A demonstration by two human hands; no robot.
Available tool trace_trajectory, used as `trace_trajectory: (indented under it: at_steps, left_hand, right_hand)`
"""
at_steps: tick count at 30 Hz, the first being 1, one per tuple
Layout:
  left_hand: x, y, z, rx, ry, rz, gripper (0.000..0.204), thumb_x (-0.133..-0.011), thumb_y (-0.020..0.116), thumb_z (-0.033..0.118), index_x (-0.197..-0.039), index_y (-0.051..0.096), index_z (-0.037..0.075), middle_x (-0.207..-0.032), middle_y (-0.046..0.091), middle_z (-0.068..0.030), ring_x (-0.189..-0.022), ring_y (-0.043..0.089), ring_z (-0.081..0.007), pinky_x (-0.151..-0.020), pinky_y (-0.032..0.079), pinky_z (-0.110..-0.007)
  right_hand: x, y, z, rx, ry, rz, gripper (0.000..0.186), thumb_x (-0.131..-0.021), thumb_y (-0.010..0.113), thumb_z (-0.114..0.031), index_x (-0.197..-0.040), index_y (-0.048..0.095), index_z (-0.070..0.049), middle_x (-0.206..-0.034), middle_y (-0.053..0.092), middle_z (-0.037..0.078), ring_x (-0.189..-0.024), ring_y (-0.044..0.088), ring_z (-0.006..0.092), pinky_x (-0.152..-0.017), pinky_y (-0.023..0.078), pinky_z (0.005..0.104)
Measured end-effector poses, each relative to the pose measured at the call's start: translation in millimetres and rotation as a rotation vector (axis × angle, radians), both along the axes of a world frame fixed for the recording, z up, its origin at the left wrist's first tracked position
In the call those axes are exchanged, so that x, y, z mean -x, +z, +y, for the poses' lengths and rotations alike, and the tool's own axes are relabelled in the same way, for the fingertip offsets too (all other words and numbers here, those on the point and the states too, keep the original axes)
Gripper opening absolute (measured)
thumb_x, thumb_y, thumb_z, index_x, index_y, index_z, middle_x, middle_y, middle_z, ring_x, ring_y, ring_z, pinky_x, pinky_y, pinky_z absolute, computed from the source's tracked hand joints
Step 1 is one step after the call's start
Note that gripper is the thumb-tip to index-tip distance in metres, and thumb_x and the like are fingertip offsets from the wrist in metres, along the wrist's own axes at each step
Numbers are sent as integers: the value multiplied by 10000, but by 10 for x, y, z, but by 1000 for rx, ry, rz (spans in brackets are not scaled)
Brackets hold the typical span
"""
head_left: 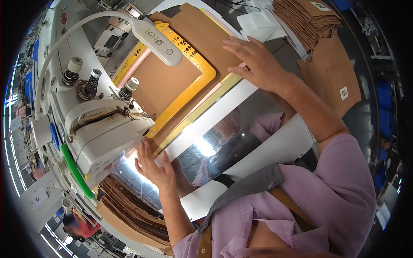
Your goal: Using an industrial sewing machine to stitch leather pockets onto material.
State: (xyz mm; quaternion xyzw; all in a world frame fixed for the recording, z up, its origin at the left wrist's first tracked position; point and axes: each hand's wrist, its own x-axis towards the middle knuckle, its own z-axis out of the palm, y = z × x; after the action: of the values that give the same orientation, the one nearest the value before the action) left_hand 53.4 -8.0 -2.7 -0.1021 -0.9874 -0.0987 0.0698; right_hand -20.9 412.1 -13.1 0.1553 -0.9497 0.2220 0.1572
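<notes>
A brown fabric panel (167, 79) lies under a yellow frame (189, 101) with handwriting on it, on the bed of a white sewing machine (107, 139). Along the panel's near side runs a long yellowish strip (195, 116) beside a white band. My left hand (155, 170) rests at the strip's left end, close to the machine head, its fingers stretched out and apart. At the other end my right hand (256, 64) is spread over the fabric's right edge, thumb near the strip's end. Neither hand appears to grip anything; exact fingertip contact is hard to see.
A white lamp (157, 41) on a curved neck reaches over the frame. Stacked brown pieces (301, 21) sit at the far right, with a labelled brown panel (331, 71) nearer. Brown pieces (129, 210) hang at lower left. A shiny plate (215, 148) lies before me.
</notes>
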Motion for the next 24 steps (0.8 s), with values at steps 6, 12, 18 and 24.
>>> trace_trajectory:
  at_steps: [6,12,18,24]
  left_hand:
    - [-7,-33,27,47,-29,-101,829,-1038,372,624,-1591,353,8,-1639,376,-205,-1555,293,-339,-1258,74,-578]
    - [53,-98,-45,145,-48,-94,881,-1022,323,687,-1616,310,36,-1649,364,-191,-1550,305,-325,-1267,48,-572]
    - [107,-198,-46,102,5,-64,815,-1011,450,589,-1615,323,57,-1650,368,-170,-1560,290,-290,-1266,71,-555]
    - [57,-108,-11,-25,1,34,753,-961,595,485,-1548,429,44,-1619,421,-154,-1535,340,-279,-1260,118,-543]
  right_hand:
    - [-342,-120,-46,-196,-15,-94,661,-1020,584,-445,-1521,456,-32,-1604,442,122,-1537,334,252,-1272,184,537]
    - [-387,-196,-55,-216,-15,-31,661,-1059,485,-489,-1531,451,-28,-1618,423,134,-1547,316,257,-1269,184,548]
    - [-392,-78,-99,-189,-29,-41,567,-1002,616,-353,-1474,515,-54,-1568,492,132,-1510,386,278,-1244,235,542]
    - [-322,-93,-79,-220,-38,-21,555,-1001,605,-323,-1488,507,-75,-1564,502,123,-1500,402,288,-1239,260,524]
